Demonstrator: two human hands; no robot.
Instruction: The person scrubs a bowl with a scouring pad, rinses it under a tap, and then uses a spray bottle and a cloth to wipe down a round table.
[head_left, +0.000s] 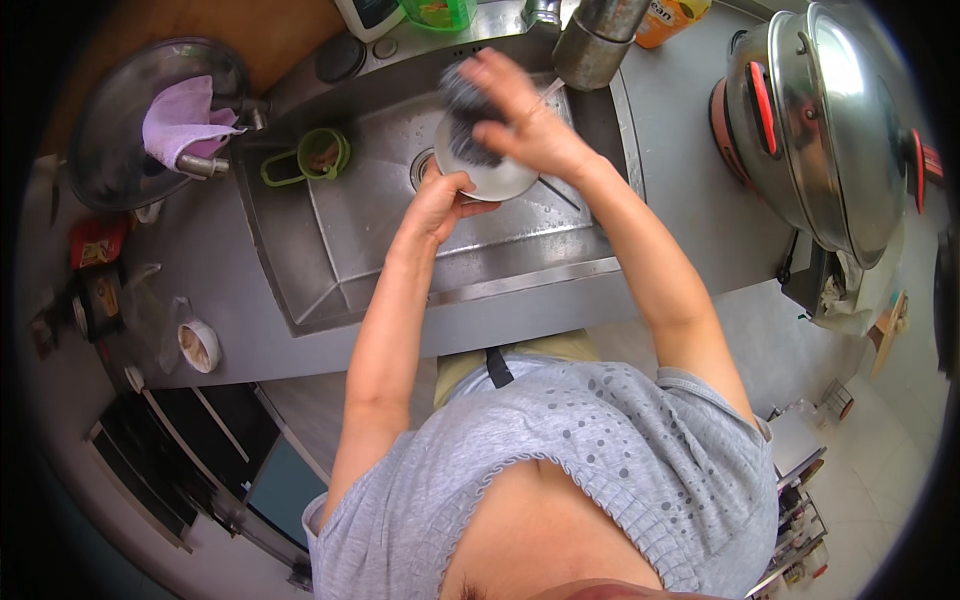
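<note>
My left hand (441, 201) grips the rim of a white bowl (501, 182) above the stainless steel sink (367, 217), its thumb on the near edge. Blurred by motion, my right hand (525, 124) is at the bowl's upper side with a dark mesh scrubber (469, 105) at its fingers. Part of the scrubber lies over the bowl's inside. A thin dark utensil (560, 192) rests in the sink behind the bowl. Left of the bowl, a green strainer (324, 154) with brownish scraps sits in the basin.
A metal faucet (596, 45) stands at the sink's back. Bottles (439, 11) line the rear edge. To the right is a large lidded steel pot (817, 135). A purple cloth (187, 124) hangs over a metal handle at left, and a small white cup (199, 346) stands on the counter.
</note>
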